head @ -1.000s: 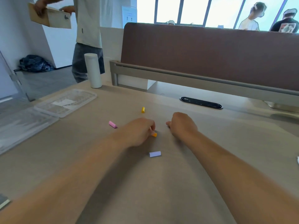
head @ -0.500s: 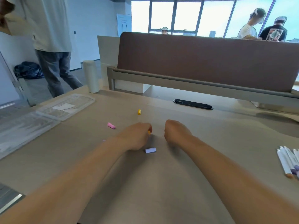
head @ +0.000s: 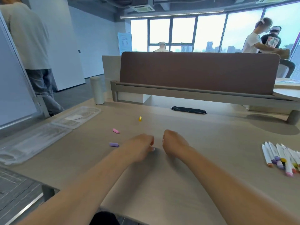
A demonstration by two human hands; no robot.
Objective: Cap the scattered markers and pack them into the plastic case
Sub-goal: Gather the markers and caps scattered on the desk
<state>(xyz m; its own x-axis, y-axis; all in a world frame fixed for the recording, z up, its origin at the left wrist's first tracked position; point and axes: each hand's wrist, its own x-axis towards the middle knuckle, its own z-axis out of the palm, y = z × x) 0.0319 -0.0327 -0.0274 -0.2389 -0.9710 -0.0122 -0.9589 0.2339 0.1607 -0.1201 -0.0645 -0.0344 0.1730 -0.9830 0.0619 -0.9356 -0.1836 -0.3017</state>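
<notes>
Now orange and lavender caps are gone, probably gathered; left hand [head: 142,146] and right hand [head: 174,143] curl, contents unseen; purple cap [head: 114,144] waits at 9 o'clock.

Beige desk [head: 211,132] with brown divider [head: 198,72]; white wall [head: 90,46], grey floor [head: 73,96], wide bright windows [head: 183,34] behind

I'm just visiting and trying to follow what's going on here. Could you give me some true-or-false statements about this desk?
1. The markers lie in a bunch near the right edge of the desk. True.
2. The plastic case is closed. False: it lies open, at the left.
3. The yellow cap lies farther back than the pink cap. True.
4. The white bottle lies on its side. False: it stands upright.
</notes>
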